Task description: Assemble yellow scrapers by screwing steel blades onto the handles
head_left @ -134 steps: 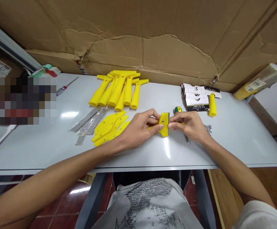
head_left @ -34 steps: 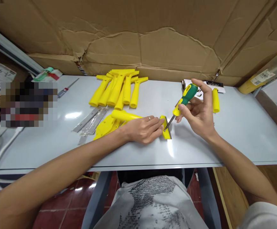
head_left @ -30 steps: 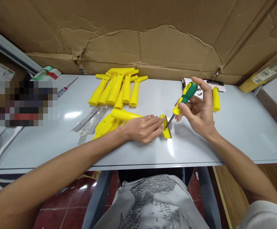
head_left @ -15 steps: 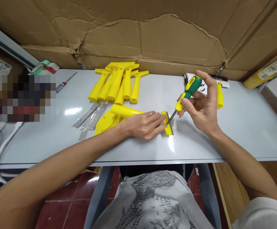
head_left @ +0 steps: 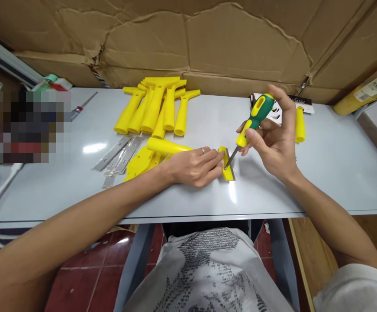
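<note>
My left hand point(head_left: 196, 168) is closed round a yellow scraper point(head_left: 230, 174), pinning it to the table, its head and thin metal blade edge sticking out past the fingertips. A yellow tube-shaped handle point(head_left: 165, 146) runs out on the other side of that hand; my hand covers the part between. My right hand point(head_left: 274, 145) grips a green and yellow screwdriver point(head_left: 256, 115) by its handle, tilted, one finger over the butt end. Its metal tip meets a small screw point(head_left: 225, 168) on the scraper head.
Several yellow scraper handles point(head_left: 156, 104) lie piled at the back. Metal blades in clear wrapping point(head_left: 120, 156) and flat yellow pieces point(head_left: 139, 162) lie left of my hand. Another screwdriver point(head_left: 82, 107) is farther left. One yellow handle point(head_left: 300, 125) lies at right, by printed cards point(head_left: 259, 102).
The whole view has shifted slightly. Both hands keep their grips, and the screwdriver tip remains on the screw, with only a slight change in the right hand's fingers.
</note>
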The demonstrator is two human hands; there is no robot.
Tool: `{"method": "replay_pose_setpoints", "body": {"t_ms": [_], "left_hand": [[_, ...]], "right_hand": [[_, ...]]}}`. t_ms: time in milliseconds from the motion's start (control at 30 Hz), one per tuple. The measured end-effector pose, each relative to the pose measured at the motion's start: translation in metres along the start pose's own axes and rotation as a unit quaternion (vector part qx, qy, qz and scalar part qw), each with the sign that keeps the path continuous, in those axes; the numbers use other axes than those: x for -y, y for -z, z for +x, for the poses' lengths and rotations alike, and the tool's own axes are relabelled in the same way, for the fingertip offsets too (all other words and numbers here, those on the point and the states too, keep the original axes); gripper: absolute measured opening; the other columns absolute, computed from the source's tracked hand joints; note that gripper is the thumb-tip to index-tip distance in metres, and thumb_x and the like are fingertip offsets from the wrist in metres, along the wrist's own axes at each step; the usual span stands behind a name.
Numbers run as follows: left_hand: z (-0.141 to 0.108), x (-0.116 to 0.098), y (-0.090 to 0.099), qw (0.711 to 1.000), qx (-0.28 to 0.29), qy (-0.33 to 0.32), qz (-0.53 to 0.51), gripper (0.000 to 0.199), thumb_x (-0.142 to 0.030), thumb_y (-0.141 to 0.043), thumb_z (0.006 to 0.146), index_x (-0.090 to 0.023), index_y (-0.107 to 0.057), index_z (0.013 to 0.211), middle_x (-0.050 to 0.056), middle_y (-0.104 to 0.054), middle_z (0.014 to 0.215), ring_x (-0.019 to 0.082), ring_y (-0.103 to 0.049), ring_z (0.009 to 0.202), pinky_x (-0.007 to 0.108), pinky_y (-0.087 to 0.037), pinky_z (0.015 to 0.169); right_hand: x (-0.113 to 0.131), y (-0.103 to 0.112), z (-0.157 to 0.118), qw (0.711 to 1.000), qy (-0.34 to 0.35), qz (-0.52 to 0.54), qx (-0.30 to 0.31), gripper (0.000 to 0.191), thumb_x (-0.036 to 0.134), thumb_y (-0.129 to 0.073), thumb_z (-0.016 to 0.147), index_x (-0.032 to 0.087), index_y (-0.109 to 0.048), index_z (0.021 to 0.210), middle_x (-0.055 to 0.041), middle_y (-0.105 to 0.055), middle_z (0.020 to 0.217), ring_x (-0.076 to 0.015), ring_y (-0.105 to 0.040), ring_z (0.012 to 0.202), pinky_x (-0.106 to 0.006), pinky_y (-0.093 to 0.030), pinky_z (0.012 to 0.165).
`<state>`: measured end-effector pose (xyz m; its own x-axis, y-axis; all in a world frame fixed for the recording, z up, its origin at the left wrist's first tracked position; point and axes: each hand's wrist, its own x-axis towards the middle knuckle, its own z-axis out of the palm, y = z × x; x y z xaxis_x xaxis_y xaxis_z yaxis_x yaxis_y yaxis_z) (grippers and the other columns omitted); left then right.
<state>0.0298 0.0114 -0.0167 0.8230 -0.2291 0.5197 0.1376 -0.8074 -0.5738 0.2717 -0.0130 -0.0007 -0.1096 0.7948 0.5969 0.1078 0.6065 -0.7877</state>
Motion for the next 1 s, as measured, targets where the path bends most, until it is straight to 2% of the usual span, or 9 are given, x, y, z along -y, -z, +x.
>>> {"method": "replay_pose_setpoints", "body": {"t_ms": [133, 200, 333, 467, 600, 700, 767, 867, 1000], "left_hand": [[0.0, 0.0, 0.0, 1.0, 0.01, -0.006, 0.015, 0.024, -0.01, -0.053, 0.108, -0.013, -0.068, 0.09, 0.016, -0.082, 0.104, 0.018, -0.074, 0.083, 0.029, -0.06, 0.068], [0.0, 0.0, -0.001, 1.0, 0.013, -0.006, 0.017, 0.023, -0.011, -0.053, 0.108, -0.013, -0.068, 0.09, 0.015, -0.082, 0.105, 0.017, -0.074, 0.083, 0.029, -0.06, 0.068], [-0.001, 0.0, -0.001, 1.0, 0.017, -0.002, 0.022, 0.024, -0.012, -0.053, 0.109, -0.013, -0.068, 0.09, 0.015, -0.082, 0.106, 0.017, -0.075, 0.082, 0.028, -0.061, 0.068], [-0.002, -0.001, -0.001, 1.0, 0.017, 0.004, 0.02, 0.023, -0.013, -0.054, 0.109, -0.014, -0.067, 0.09, 0.015, -0.082, 0.109, 0.018, -0.076, 0.085, 0.029, -0.061, 0.069], [-0.003, -0.002, -0.001, 0.999, 0.029, 0.004, 0.013, 0.02, -0.014, -0.056, 0.109, -0.014, -0.067, 0.092, 0.016, -0.081, 0.114, 0.018, -0.075, 0.087, 0.03, -0.062, 0.07], [-0.003, -0.002, 0.0, 0.999, 0.035, 0.002, 0.004, 0.018, -0.012, -0.057, 0.109, -0.014, -0.067, 0.094, 0.014, -0.081, 0.109, 0.019, -0.076, 0.089, 0.03, -0.062, 0.069], [-0.002, -0.002, -0.001, 0.999, 0.04, 0.0, 0.006, 0.019, -0.011, -0.057, 0.108, -0.014, -0.068, 0.094, 0.012, -0.081, 0.103, 0.018, -0.076, 0.088, 0.029, -0.061, 0.067], [-0.001, -0.001, -0.002, 0.999, 0.033, -0.003, 0.023, 0.02, -0.013, -0.058, 0.109, -0.014, -0.068, 0.092, 0.012, -0.081, 0.1, 0.017, -0.075, 0.084, 0.028, -0.06, 0.066], [-0.001, -0.002, -0.003, 0.999, 0.036, -0.003, 0.033, 0.021, -0.014, -0.056, 0.11, -0.014, -0.067, 0.092, 0.012, -0.081, 0.106, 0.017, -0.074, 0.085, 0.028, -0.06, 0.069]], "right_hand": [[-0.004, 0.0, 0.002, 1.0, 0.015, -0.004, -0.01, 0.085, 0.058, -0.091, 0.083, 0.049, -0.042, 0.151, 0.0026, -0.072, 0.108, -0.0202, -0.08, 0.09, -0.03, -0.07, 0.059], [-0.004, 0.0, 0.003, 0.999, 0.023, -0.012, -0.025, 0.083, 0.058, -0.093, 0.081, 0.047, -0.045, 0.148, 0.0025, -0.072, 0.11, -0.0203, -0.08, 0.09, -0.033, -0.072, 0.066], [0.002, -0.001, 0.004, 0.999, 0.022, 0.015, -0.024, 0.069, 0.062, -0.083, 0.09, 0.046, -0.046, 0.145, 0.0015, -0.072, 0.12, -0.0238, -0.08, 0.107, -0.043, -0.074, 0.082], [0.007, -0.001, 0.005, 0.998, 0.001, 0.049, -0.034, 0.058, 0.059, -0.083, 0.091, 0.042, -0.051, 0.136, 0.0006, -0.074, 0.122, -0.0263, -0.076, 0.122, -0.047, -0.074, 0.087], [0.001, -0.001, 0.006, 0.996, 0.033, 0.037, -0.071, 0.065, 0.055, -0.094, 0.08, 0.043, -0.054, 0.13, 0.0027, -0.072, 0.12, -0.0248, -0.079, 0.113, -0.043, -0.075, 0.081], [0.0, -0.001, 0.006, 0.995, 0.076, 0.038, -0.059, 0.061, 0.06, -0.086, 0.087, 0.045, -0.055, 0.137, 0.0046, -0.071, 0.108, -0.0223, -0.079, 0.104, -0.042, -0.074, 0.078], [0.004, -0.001, 0.006, 0.997, 0.056, 0.042, -0.042, 0.057, 0.059, -0.082, 0.091, 0.045, -0.055, 0.14, 0.0038, -0.072, 0.111, -0.023, -0.079, 0.108, -0.044, -0.073, 0.083], [0.011, 0.0, 0.006, 0.998, 0.003, 0.057, -0.024, 0.059, 0.055, -0.087, 0.087, 0.043, -0.054, 0.135, 0.0031, -0.074, 0.118, -0.0254, -0.078, 0.115, -0.049, -0.072, 0.091], [0.01, 0.002, 0.009, 0.995, 0.054, 0.062, -0.051, 0.055, 0.048, -0.093, 0.082, 0.044, -0.061, 0.127, 0.0067, -0.071, 0.112, -0.0187, -0.078, 0.097, -0.04, -0.073, 0.081]]}}
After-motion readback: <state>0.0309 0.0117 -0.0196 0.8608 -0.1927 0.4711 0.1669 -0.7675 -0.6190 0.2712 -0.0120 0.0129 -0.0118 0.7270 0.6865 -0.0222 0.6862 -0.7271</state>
